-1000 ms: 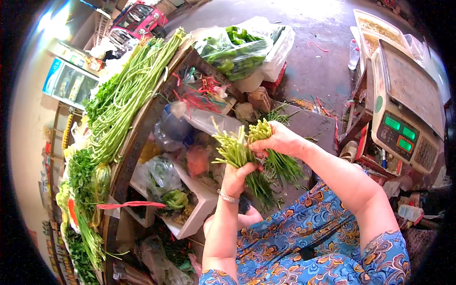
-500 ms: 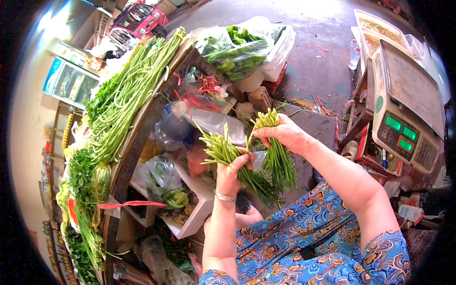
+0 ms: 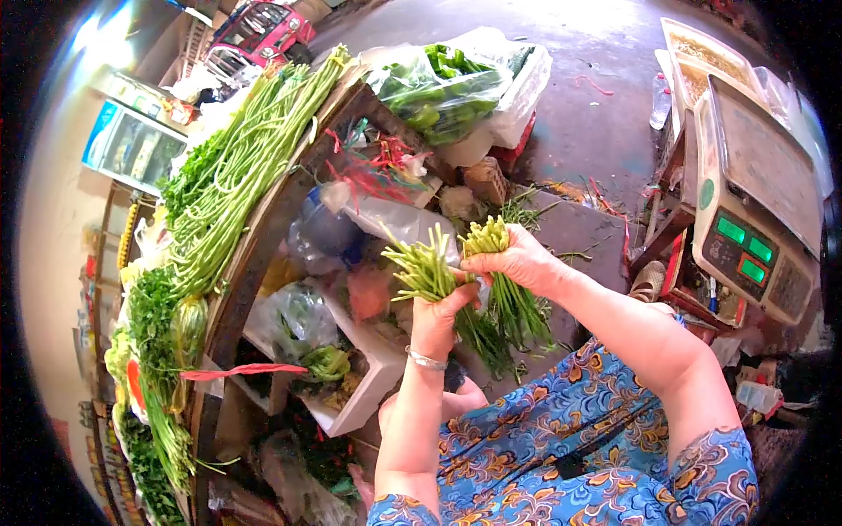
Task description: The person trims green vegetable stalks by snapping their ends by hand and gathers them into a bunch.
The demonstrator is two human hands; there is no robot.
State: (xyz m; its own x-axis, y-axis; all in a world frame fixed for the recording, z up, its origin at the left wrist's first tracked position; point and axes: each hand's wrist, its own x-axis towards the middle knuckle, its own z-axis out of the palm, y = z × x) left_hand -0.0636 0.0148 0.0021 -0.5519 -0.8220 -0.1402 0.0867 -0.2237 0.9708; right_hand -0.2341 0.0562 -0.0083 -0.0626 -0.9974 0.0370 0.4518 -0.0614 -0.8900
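Observation:
My left hand (image 3: 436, 323) is closed around a bunch of green stems (image 3: 421, 266), their pale cut ends pointing up and left, thin green tips hanging below. Close beside it, my right hand (image 3: 528, 263) grips a second bunch of green stems (image 3: 519, 311), its cut ends (image 3: 484, 235) upward and its darker tips hanging down. The right thumb and fingertips come close to the left fingers between the bunches; whether they touch or share a stem I cannot tell. A silver bracelet (image 3: 426, 358) circles my left wrist.
Long beans (image 3: 246, 184) and leafy greens (image 3: 153, 316) lie on the stall counter at left. Below are a white foam box (image 3: 373, 377) and red plastic ties (image 3: 377, 175). Bagged green peppers (image 3: 443, 96) stand ahead. A lit scale (image 3: 754, 202) is at right; loose stems (image 3: 522, 210) lie on the floor.
My right hand has come down and left, nearer to my left hand. The upper ends of its bunch have dropped slightly. The view has shifted a little.

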